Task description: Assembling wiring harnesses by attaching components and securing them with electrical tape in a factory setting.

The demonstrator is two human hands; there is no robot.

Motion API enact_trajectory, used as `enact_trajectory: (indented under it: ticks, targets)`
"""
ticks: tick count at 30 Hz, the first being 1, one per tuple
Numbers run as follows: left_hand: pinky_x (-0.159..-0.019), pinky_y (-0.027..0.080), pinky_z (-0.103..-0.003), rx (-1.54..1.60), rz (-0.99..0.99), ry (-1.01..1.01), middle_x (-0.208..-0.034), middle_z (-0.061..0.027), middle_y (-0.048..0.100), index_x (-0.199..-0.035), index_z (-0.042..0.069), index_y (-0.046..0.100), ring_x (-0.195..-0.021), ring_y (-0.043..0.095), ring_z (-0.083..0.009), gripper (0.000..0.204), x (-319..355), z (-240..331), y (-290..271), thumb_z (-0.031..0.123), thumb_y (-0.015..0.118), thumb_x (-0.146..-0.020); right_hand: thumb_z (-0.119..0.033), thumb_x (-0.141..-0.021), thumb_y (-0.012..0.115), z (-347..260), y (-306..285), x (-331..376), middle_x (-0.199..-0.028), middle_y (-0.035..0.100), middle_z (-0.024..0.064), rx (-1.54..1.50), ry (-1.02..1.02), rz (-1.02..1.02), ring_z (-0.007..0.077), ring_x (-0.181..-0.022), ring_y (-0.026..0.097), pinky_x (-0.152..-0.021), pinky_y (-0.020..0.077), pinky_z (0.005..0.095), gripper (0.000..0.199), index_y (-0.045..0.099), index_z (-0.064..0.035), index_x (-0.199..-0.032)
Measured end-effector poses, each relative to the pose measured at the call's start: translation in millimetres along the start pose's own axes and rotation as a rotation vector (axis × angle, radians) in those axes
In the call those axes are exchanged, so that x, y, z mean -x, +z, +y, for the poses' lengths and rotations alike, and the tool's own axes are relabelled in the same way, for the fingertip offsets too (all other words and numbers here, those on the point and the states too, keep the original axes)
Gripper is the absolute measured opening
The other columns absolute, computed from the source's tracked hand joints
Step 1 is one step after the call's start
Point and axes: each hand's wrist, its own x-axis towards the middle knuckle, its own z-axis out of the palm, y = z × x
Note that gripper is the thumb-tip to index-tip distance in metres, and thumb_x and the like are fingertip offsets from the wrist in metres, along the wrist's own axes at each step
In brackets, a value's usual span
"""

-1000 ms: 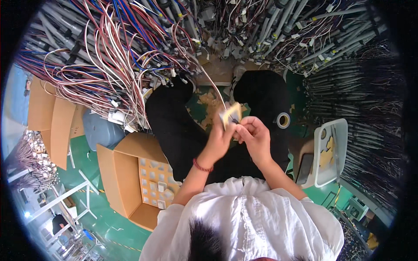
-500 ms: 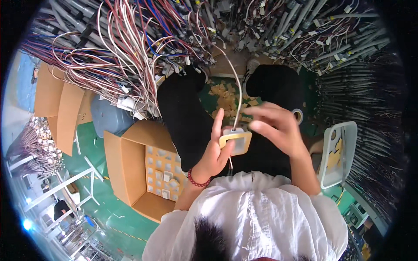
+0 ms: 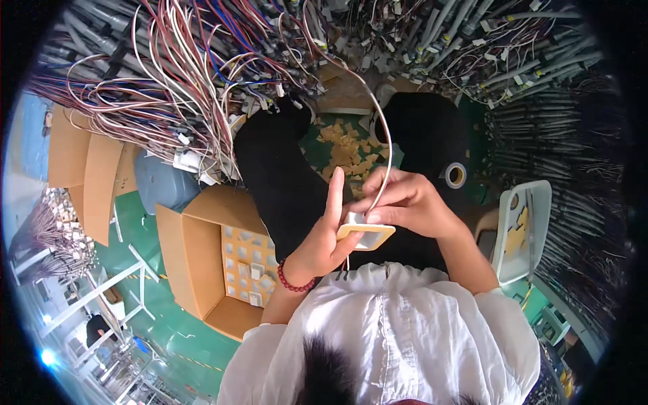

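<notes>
My left hand [image 3: 318, 248] grips a square white part with a yellowish rim [image 3: 383, 235], held out in front of my shirt. Its thumb lies on the rim and the index finger points up. A thin pale cable [image 3: 389, 148] rises from the part's raised back and arcs away to the wire bundles. Where the cable meets the part, my right hand [image 3: 417, 208] is closed with thumb and fingers around its lower end. The fingers partly cover that joint. A short wire end [image 3: 347, 264] hangs below the part.
Thick wire bundles [image 3: 182, 74] hang across the far side. To the left stands an open cardboard box [image 3: 191, 266] holding rows of similar parts. A translucent bin [image 3: 502, 250] is at the right, and a tape roll [image 3: 455, 175] lies by my right leg. Paper scraps [image 3: 347, 148] litter the floor.
My right hand has come in from the right and closed on the cable at the part. The part has tilted, and the cable now bows further right.
</notes>
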Motion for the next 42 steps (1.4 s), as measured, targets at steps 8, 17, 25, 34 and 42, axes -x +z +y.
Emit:
enact_trajectory:
  ticks: [8, 17, 25, 34, 42]
  targets:
    - [-0.094, 0.038, -0.027, 0.201, 0.205, -0.051, -0.116, -0.0123, 0.056, -0.146, 0.004, -0.016, -0.104, 0.053, -0.0148, 0.085, 11, 1, 28, 0.011, 0.052, -0.095, -0.010, -0.078, 0.073, -11, 21, 3, -0.075, 0.063, 0.0067, 0.215, -0.097, 0.268, 0.0156, -0.070, 0.059, -0.062, 0.0451, 0.0272, 0.010, 0.073, -0.0023, -0.084]
    - [-0.086, 0.046, -0.032, -0.064, 0.142, 0.039, -0.113, -0.0184, 0.060, -0.146, 0.003, -0.011, -0.098, 0.061, -0.0236, 0.086, 6, -2, 14, 0.011, 0.055, -0.092, -0.009, -0.080, 0.072, -4, 3, 1, -0.085, 0.064, 0.0065, -0.043, 0.015, 0.020, 0.0145, -0.080, 0.059, -0.071, 0.0474, 0.0266, 0.015, 0.072, -0.0004, -0.092]
    - [-0.086, 0.045, -0.032, 0.009, 0.143, -0.017, -0.114, -0.0185, 0.056, -0.148, 0.004, -0.001, -0.098, 0.059, -0.0244, 0.087, 0, 5, 14, 0.005, 0.060, -0.086, -0.005, -0.074, 0.075, -11, 4, 0, -0.080, 0.062, 0.0058, 0.022, -0.143, 0.099, 0.0134, -0.073, 0.057, -0.063, 0.0433, 0.0261, 0.011, 0.073, -0.0009, -0.084]
    - [-0.095, 0.038, -0.027, 0.294, 0.294, 0.018, -0.147, -0.0103, 0.022, -0.148, 0.000, 0.005, -0.115, 0.046, -0.0153, 0.072, -5, 2, 41, 0.015, 0.052, -0.095, -0.009, -0.068, 0.074, -3, 17, 1, -0.078, 0.062, 0.0075, 0.167, -0.373, 0.370, 0.0167, -0.070, 0.055, -0.063, 0.0427, 0.0277, 0.015, 0.074, -0.0014, -0.081]
    - [-0.098, 0.036, -0.030, 0.240, 0.273, -0.029, -0.130, -0.0123, 0.041, -0.148, 0.002, 0.008, -0.116, 0.043, -0.0168, 0.071, -9, 4, 26, 0.016, 0.053, -0.095, -0.046, -0.096, 0.045, 12, -5, -4, -0.098, 0.064, 0.0123, -0.011, -0.200, 0.174, 0.0224, -0.089, 0.060, -0.084, 0.0458, 0.0324, 0.058, 0.056, 0.0061, -0.119]
